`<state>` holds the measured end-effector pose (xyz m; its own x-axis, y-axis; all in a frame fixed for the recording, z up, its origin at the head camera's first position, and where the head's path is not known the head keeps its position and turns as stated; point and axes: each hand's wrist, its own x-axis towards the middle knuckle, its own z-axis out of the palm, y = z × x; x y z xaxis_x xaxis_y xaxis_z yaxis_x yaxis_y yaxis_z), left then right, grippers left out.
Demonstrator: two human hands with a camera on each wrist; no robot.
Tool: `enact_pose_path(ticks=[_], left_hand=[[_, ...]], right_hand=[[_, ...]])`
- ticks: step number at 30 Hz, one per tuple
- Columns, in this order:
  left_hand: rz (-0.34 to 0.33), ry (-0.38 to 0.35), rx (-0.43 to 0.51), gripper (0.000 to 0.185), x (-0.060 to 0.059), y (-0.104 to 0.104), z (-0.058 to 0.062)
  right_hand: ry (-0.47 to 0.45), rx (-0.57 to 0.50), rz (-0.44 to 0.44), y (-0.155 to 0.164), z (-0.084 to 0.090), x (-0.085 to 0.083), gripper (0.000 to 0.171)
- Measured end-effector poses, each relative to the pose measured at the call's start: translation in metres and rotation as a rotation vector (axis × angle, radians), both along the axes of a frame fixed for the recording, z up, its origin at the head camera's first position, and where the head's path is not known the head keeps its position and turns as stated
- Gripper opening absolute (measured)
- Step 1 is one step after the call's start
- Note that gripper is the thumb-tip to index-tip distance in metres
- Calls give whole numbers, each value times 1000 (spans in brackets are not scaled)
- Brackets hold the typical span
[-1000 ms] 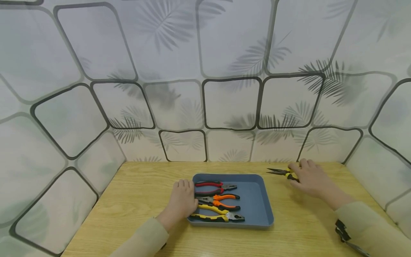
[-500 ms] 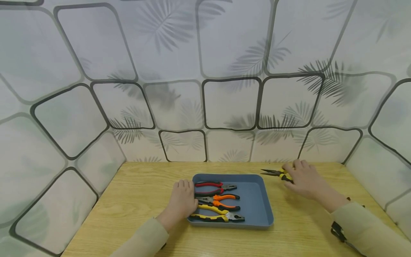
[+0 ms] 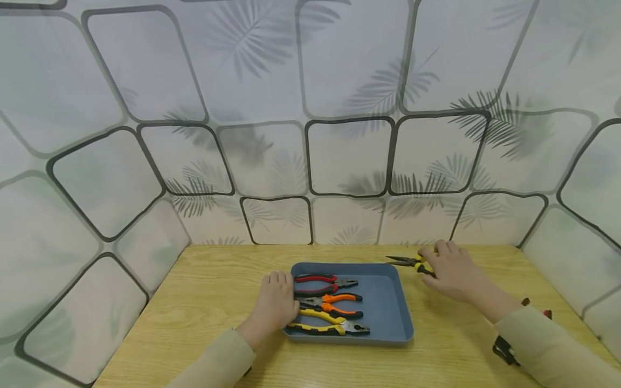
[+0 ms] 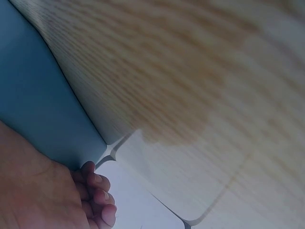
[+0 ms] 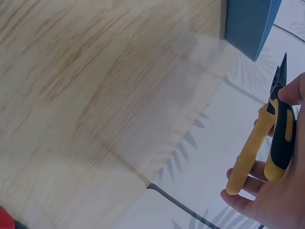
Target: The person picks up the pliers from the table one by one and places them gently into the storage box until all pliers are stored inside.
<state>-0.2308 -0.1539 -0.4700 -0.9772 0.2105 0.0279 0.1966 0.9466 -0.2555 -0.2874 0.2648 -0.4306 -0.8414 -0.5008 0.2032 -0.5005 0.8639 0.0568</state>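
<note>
My right hand point(image 3: 451, 272) holds a pair of needle-nose pliers point(image 3: 411, 262) with yellow and black handles by those handles, tips pointing left, just off the tray's right far corner. In the right wrist view the thumb and fingers are around the pliers point(image 5: 250, 148). On the left, my left hand point(image 3: 274, 302) grips the left wall of a blue tray point(image 3: 405, 310); its curled fingers point(image 4: 101, 181) show in the left wrist view. Inside the tray lie red-black pliers point(image 3: 322, 278), orange-black pliers point(image 3: 339, 306) and yellow-black pliers point(image 3: 330, 326), their left ends partly hidden by the hand.
A wooden table point(image 3: 213, 291) carries the tray. Patterned cloth walls point(image 3: 349, 156) enclose its back and sides. By the right sleeve a red and dark item point(image 3: 547, 313) shows, mostly covered; a red piece point(image 5: 5, 220) also appears at the right wrist view's corner.
My right hand has moved left with the needle-nose pliers, bringing their tips up to the tray's right edge. The left hand and the tray have stayed put.
</note>
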Motion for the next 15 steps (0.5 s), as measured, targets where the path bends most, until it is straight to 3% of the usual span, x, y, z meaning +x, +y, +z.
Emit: enact_pose_path(ticks=[15], left_hand=[[15,-21,-9,52,0,1,2]], right_hand=[[41,-9,22,-21,5,6,48]])
